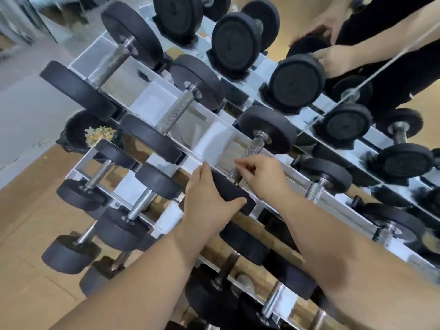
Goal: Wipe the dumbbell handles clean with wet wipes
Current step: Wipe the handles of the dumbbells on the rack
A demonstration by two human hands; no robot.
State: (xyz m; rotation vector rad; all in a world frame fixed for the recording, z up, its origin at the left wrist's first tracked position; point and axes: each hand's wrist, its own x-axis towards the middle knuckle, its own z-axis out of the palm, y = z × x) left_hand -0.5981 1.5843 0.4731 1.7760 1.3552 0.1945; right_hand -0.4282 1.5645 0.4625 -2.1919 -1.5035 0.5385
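Note:
A dumbbell lies on the top tier of the rack, its knurled steel handle (256, 147) running up to its far black head (269, 129). My left hand (204, 203) grips the near black head (229, 190), fingers over the top and thumb underneath. My right hand (264, 175) is at the near end of that handle, with thumb and fingers curled and pinching around it. No wet wipe shows in either hand.
The chrome rack (209, 144) holds several more dumbbells: larger ones to the left (176, 113) and smaller ones on the lower tiers (140, 206). A mirror behind reflects my hands (333, 60). A black bin with scraps (78, 132) stands on the wooden floor at left.

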